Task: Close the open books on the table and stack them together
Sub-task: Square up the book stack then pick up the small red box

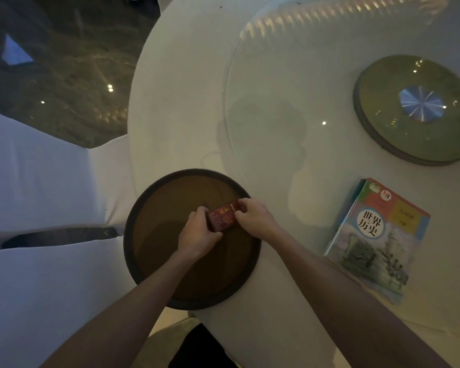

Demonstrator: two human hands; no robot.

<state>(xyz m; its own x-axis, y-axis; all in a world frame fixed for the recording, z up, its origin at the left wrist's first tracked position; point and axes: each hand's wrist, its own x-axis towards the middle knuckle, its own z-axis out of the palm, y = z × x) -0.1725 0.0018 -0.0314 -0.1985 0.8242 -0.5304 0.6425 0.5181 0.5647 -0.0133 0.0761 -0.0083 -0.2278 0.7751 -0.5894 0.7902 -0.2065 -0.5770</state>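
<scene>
A small red book with gold lettering lies closed on a round brown tray at the table's near edge. My left hand grips its near-left end and my right hand pinches its far-right end. To the right, closed books lie stacked on the white table; the top one has a colourful cover with a ship picture. Edges of at least one other book show beneath it at the far-left side.
A glass turntable covers the table's middle, with a round green base at its centre. White-covered chairs stand at the left over dark patterned floor.
</scene>
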